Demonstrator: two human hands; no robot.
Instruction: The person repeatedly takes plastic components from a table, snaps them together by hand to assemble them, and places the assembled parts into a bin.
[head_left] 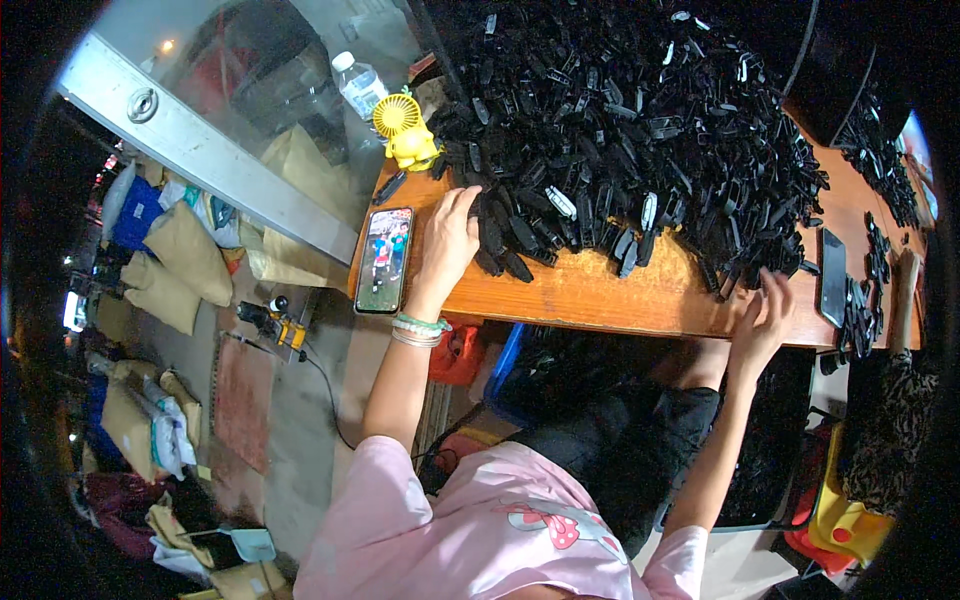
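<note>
A big heap of small black clip-like plastic pieces (630, 130), with a few white or shiny ones among them, covers much of the wooden table (600, 295). My left hand (452, 238) rests at the heap's left edge, fingers stretched along the pieces and nothing seen in its grasp. At the front right edge of the heap is my right hand (764, 318). Its slightly blurred fingers are apart and bent, close to the nearest black pieces. I see nothing held in it.
Left of my left hand lies a phone (384, 260) with a lit screen. Behind it stand a yellow toy-shaped fan (402, 130) and a clear bottle (358, 85). A dark phone (831, 277) lies to the right, beside more black pieces. Sacks (185, 260) lie on the left floor.
</note>
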